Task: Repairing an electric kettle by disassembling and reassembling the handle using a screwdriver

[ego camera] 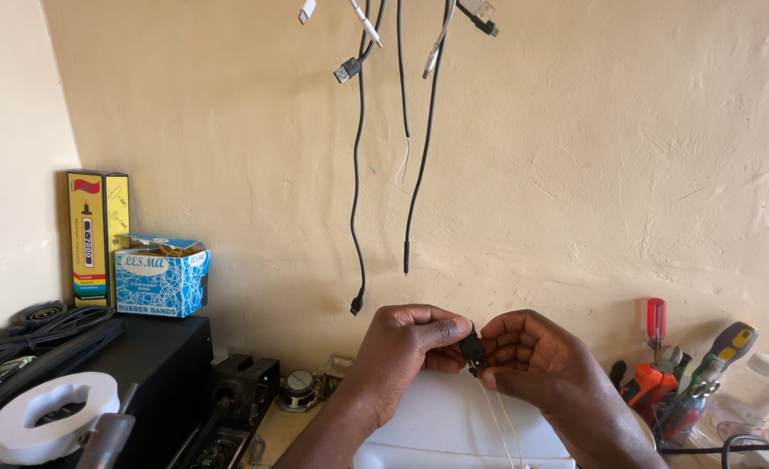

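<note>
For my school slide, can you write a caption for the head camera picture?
Two hands, left hand and right hand, pinch a small black part above a white box.

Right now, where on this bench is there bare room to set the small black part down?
The clearest patch is the white flat surface under both hands, bare apart from thin white wires. A narrow strip of benchtop lies between it and the black box. The tool cluster and plastic bottle crowd the right; cables and the white ring the left.
</note>
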